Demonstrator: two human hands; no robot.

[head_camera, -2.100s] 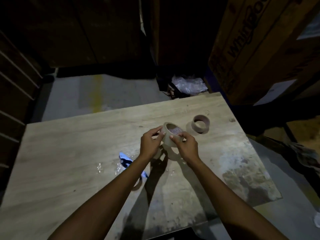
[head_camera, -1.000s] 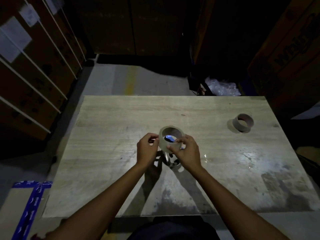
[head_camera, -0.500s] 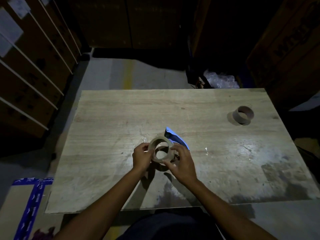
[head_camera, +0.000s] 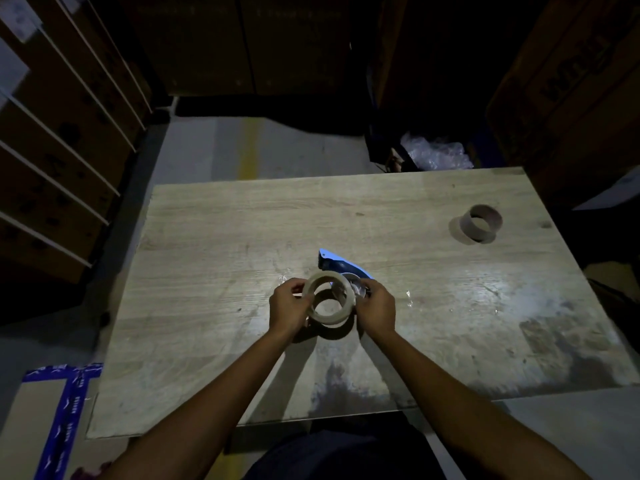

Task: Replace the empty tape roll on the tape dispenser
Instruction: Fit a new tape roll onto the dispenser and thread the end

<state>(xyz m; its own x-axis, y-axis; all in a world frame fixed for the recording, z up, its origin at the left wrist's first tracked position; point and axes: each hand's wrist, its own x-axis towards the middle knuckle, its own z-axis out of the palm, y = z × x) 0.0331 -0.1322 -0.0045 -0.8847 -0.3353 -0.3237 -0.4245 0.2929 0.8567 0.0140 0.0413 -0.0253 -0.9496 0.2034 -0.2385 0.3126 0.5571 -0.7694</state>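
A pale tape roll [head_camera: 329, 299] is held just above the wooden table [head_camera: 214, 244], near its middle. My left hand [head_camera: 289, 308] pinches its left rim and my right hand [head_camera: 375, 308] grips its right side. The blue tape dispenser [head_camera: 337, 266] lies on the table right behind the roll, partly hidden by the roll and my right fingers. The empty brown cardboard core [head_camera: 481, 223] stands on the table at the far right, well apart from my hands.
Stacked cardboard boxes [head_camera: 52, 140] stand to the left and a large box [head_camera: 571, 91] to the right. Crumpled clear plastic [head_camera: 434, 155] lies beyond the far edge. Blue tape [head_camera: 67, 410] marks the floor at lower left.
The roll and both hands have come down and toward me. The blue dispenser, seen through the roll's hole a second ago, now shows behind the roll.
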